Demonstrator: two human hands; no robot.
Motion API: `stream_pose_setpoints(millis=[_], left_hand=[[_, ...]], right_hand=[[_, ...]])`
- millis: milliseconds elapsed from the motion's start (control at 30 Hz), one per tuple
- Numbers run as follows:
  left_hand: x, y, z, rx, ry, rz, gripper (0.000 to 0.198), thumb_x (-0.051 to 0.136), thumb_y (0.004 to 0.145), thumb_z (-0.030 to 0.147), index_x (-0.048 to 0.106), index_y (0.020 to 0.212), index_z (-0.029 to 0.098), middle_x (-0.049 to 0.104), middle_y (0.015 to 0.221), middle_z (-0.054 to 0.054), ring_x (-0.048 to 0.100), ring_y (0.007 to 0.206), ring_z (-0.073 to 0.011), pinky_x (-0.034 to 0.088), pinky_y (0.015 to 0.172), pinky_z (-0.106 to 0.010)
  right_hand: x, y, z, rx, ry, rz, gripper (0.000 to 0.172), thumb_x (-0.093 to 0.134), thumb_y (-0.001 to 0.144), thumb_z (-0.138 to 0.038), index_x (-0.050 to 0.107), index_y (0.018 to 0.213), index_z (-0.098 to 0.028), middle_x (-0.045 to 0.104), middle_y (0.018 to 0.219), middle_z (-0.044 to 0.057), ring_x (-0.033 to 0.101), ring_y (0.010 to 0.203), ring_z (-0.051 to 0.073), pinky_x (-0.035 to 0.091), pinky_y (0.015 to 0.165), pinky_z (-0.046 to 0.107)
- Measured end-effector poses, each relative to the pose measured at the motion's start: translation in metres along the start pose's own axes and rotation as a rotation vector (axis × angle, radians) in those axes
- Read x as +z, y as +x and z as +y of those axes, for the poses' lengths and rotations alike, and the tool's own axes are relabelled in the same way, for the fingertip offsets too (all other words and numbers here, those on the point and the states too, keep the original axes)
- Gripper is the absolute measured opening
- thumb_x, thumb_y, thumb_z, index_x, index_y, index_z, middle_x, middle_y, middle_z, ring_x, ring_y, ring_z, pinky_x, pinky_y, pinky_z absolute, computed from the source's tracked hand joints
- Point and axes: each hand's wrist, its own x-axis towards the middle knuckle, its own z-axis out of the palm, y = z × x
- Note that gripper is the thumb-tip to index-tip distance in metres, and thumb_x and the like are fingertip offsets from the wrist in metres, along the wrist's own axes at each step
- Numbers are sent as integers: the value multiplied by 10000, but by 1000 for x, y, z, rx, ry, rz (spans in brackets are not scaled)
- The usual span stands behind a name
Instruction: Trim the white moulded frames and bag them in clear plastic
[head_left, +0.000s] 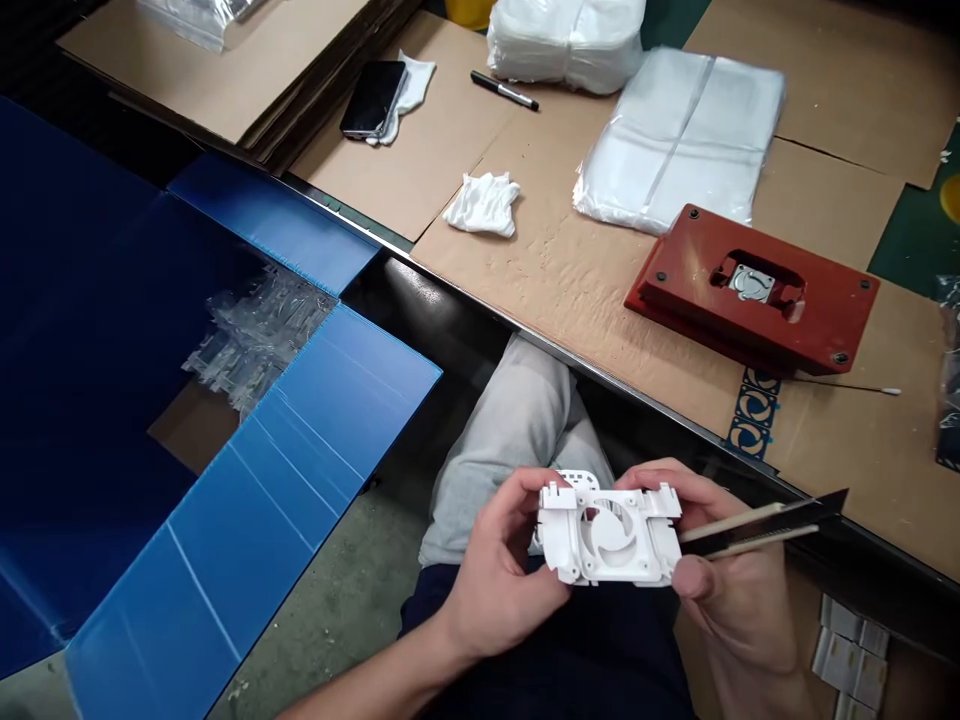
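Note:
Between both hands, above my lap, is a white plastic fan housing (611, 535) with a round swirl-shaped opening in its middle. My left hand (510, 570) grips its left end, with the thumb at the lower edge and fingers behind. At the opposite end my right hand (727, 570) pinches the housing with thumb and fingers. A slim tool with two beige prongs and a dark pointed strip (757, 527) also sticks out of the right hand toward the right; its exact kind I cannot make out. The fingertips behind the housing are partly hidden.
A red fixture (757, 290) holding a small metal piece stands on the cardboard-covered table. Blue fan-patterned stickers (752, 415) and a cotton swab (847, 386) lie beside it. Plastic bags (682, 140), a cloth (484, 204), marker (505, 91) and phone (373, 98) lie behind. A blue box (300, 430) stands left.

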Motion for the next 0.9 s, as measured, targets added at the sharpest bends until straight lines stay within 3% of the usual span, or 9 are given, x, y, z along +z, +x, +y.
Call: stream_pose_setpoints(millis=[500, 900], left_hand=[[-1, 0, 0, 47, -56, -44, 387, 780, 716, 117, 562, 1020, 215, 667, 977, -35, 625, 860, -173, 476, 787, -294], [-4, -2, 0, -34, -84, -40, 384, 780, 719, 123, 547, 1009, 219, 655, 1013, -41, 615, 863, -163, 465, 766, -271]], right_hand=[[4, -1, -4, -101, -37, -65, 519, 807, 740, -557, 736, 1169, -274, 638, 1093, 103, 603, 990, 280, 524, 700, 331], [5, 2, -6, -43, -48, -73, 520, 809, 733, -570, 734, 1159, -280, 633, 1081, 87, 602, 957, 255, 516, 691, 310]])
